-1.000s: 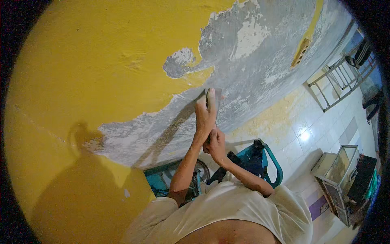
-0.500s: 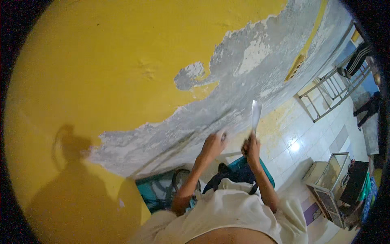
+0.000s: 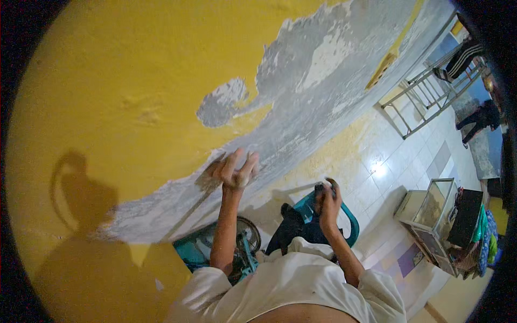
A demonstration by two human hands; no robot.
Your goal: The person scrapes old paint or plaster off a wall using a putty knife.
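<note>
My left hand [image 3: 237, 169] is raised at the wall [image 3: 161, 70], fingers apart and a little bent, over the edge where yellow paint gives way to bare grey plaster [image 3: 291, 129]. Motion blurs its fingertips, and I see nothing held in it. Lower and to the right, my right hand [image 3: 329, 207] is closed, fingers curled, above a teal plastic chair [image 3: 351, 226]. The scraper that showed in this hand a moment ago is mostly hidden now; its blade cannot be made out. A dark cloth lies on the chair.
Teal machinery with a wheel [image 3: 247, 234] stands by the wall below my left arm. Paint flakes [image 3: 334, 153] litter the tiled floor. To the right are a glass-sided cabinet [image 3: 433, 202], a metal ladder [image 3: 425, 102] with a person's leg on it, and another person beyond.
My left hand has moved left and up to the paint edge, its fingers spreading. My right hand has turned, and the scraper blade no longer shows. The view has shifted slightly.
</note>
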